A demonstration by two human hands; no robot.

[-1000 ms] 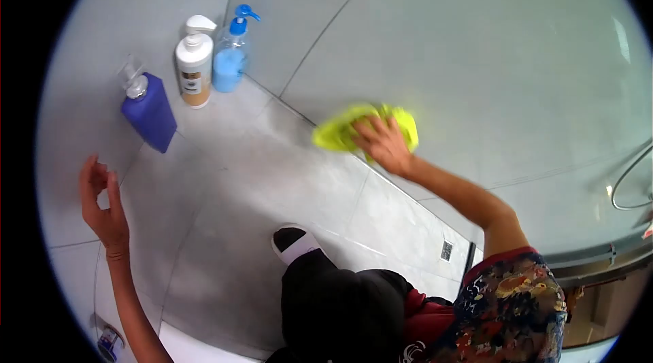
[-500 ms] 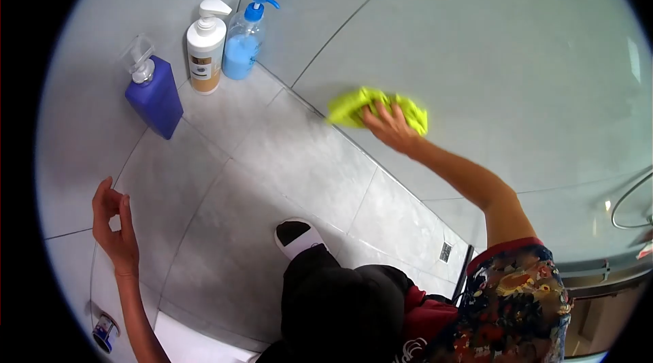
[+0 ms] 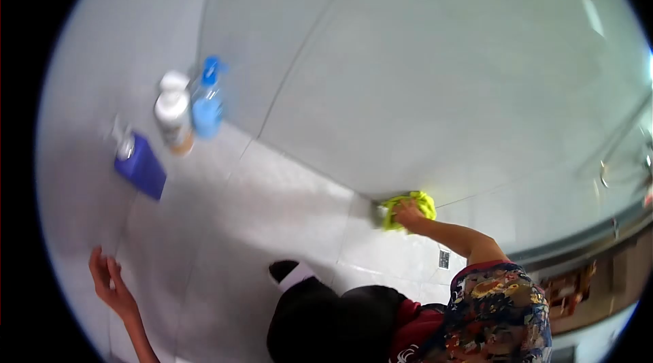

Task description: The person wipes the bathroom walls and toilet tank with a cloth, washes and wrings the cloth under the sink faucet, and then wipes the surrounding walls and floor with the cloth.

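A bright yellow-green cloth (image 3: 425, 204) is bunched under my right hand (image 3: 409, 215), which presses it low on the grey wall (image 3: 367, 91), close to where the wall meets the floor. At the lower left, my left hand (image 3: 112, 285) hangs in the air with its fingers loosely apart and nothing in them. The thing nearest to it is a purple pump bottle (image 3: 141, 167), farther up along the left wall.
A white pump bottle (image 3: 174, 118) and a clear bottle of blue liquid (image 3: 207, 111) stand in the corner. A floor drain (image 3: 444, 259) lies below my right forearm. My slippered foot (image 3: 294, 274) is on the grey tiled floor (image 3: 286, 186). A metal rail (image 3: 578, 237) runs at the right.
My right hand has moved the cloth along the wall, down and to the right in view. The view has shifted, so the bottles appear lower. My left hand stays free.
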